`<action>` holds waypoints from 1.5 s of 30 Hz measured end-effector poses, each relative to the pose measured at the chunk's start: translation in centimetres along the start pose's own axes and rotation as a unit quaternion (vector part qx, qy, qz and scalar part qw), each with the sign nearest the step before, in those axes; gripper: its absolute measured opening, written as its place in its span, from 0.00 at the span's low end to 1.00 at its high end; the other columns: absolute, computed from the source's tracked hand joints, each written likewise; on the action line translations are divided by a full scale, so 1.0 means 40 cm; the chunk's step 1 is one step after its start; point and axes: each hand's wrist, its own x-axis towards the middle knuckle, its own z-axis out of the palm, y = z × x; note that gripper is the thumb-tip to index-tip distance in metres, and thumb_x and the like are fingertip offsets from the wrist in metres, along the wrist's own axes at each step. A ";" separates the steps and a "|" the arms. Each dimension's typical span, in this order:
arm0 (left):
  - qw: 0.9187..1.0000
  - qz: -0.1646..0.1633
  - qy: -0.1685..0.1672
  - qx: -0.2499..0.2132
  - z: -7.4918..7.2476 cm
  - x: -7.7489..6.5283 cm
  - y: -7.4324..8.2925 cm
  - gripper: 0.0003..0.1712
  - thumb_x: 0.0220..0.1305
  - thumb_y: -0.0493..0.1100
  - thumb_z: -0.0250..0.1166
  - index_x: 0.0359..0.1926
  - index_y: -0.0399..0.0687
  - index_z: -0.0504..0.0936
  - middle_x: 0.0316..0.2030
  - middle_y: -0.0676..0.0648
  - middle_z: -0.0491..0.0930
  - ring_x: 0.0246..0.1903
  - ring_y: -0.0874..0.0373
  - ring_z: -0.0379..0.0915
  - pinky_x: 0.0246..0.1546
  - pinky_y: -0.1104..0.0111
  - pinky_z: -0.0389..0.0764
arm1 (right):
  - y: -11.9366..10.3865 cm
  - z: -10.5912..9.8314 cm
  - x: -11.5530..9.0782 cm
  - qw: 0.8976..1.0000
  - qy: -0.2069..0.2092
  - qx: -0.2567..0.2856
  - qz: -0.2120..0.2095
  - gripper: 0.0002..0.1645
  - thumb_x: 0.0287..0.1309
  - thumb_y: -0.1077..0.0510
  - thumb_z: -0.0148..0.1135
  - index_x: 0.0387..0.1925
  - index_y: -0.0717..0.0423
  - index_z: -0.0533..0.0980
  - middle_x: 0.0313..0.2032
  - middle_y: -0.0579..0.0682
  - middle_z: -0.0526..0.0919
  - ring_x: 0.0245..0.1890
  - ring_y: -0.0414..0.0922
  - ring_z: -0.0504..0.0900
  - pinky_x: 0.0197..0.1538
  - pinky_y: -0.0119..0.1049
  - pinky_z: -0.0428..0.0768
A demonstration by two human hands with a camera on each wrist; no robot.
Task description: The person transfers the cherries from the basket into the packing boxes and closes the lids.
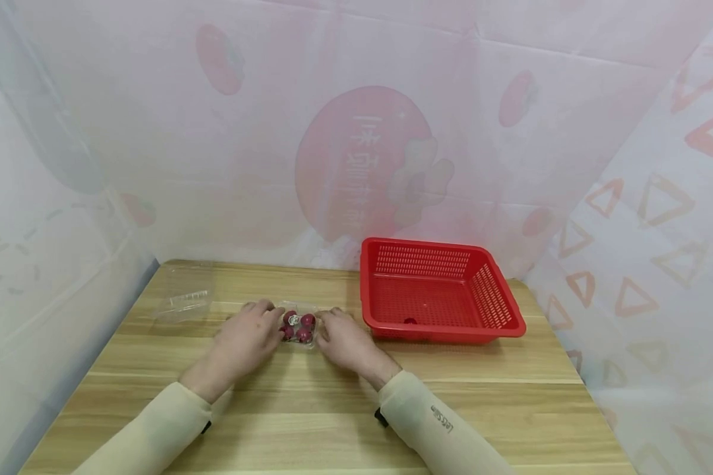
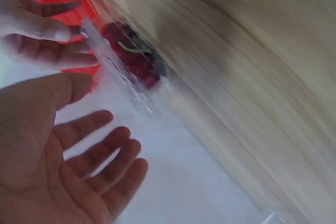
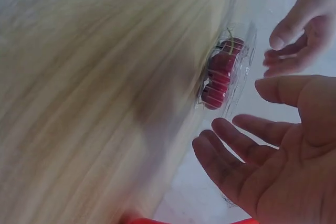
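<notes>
A small clear plastic box (image 3: pixel 244 80) lies on the table between the two hands, its lid down. Several dark red cherries (image 3: pixel 218 72) show through it, one with a green stem, and a white label marks the top. To the left of the box is my left hand (image 1: pixel 243 336), its fingers loosely bent and apart from the box in the left wrist view. My right hand (image 1: pixel 347 340) is on the other side, fingers relaxed, fingertips close to the box's edge. Neither palm holds anything.
At the right back stands a red slotted plastic basket (image 1: pixel 440 331) with a dark red cherry (image 1: pixel 410 320) in it. A larger clear plastic container (image 1: pixel 184 301) sits at the table's far left corner. Printed cloth walls surround the wooden table (image 1: pixel 309 409).
</notes>
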 end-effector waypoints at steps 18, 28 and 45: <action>0.993 0.090 -0.071 0.010 0.024 -0.028 0.087 0.31 0.82 0.39 0.70 0.80 0.33 0.81 0.80 0.30 0.80 0.77 0.28 0.81 0.76 0.33 0.87 | 0.001 0.007 -0.030 0.994 0.019 -0.105 -0.017 0.25 0.83 0.51 0.70 0.73 0.54 0.86 0.69 0.52 0.92 0.72 0.52 0.90 0.77 0.50 0.90; 0.996 0.064 -0.061 0.004 0.033 -0.008 0.058 0.32 0.81 0.38 0.70 0.80 0.31 0.81 0.80 0.29 0.80 0.79 0.28 0.79 0.78 0.34 0.86 | 0.004 0.018 -0.033 0.995 0.011 -0.101 -0.018 0.29 0.84 0.48 0.71 0.77 0.54 0.83 0.73 0.51 0.90 0.74 0.52 0.89 0.76 0.49 0.91; 0.999 0.013 -0.040 0.007 0.035 0.057 -0.051 0.30 0.79 0.41 0.75 0.75 0.33 0.84 0.75 0.27 0.83 0.75 0.25 0.80 0.77 0.32 0.85 | -0.004 0.022 -0.038 0.994 0.014 -0.098 -0.036 0.28 0.83 0.51 0.72 0.76 0.54 0.83 0.73 0.51 0.90 0.74 0.50 0.89 0.78 0.46 0.90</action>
